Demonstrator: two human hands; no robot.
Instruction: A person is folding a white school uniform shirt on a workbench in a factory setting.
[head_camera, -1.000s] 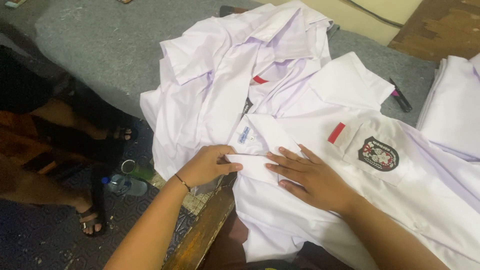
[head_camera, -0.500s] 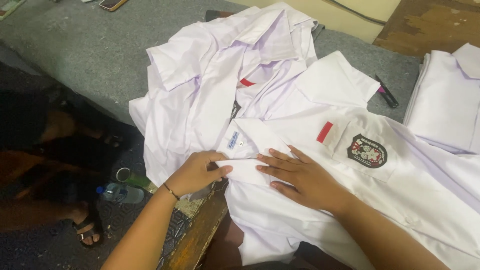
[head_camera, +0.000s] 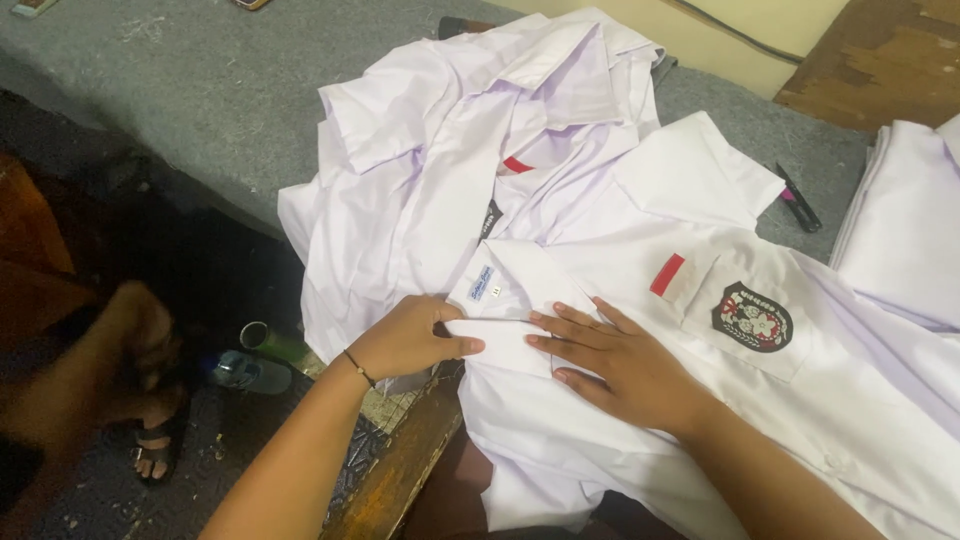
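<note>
My left hand (head_camera: 410, 340) pinches the collar (head_camera: 500, 325) of the white shirt (head_camera: 620, 420) spread on the bench (head_camera: 200, 90). My right hand (head_camera: 620, 365) lies open and flat on it, gripping nothing, beside more shirts (head_camera: 440, 170).

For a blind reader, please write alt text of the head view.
Two bare hands, left hand and right hand, press the collar of a white shirt with a chest badge, lying on a grey table among more white shirts.
</note>
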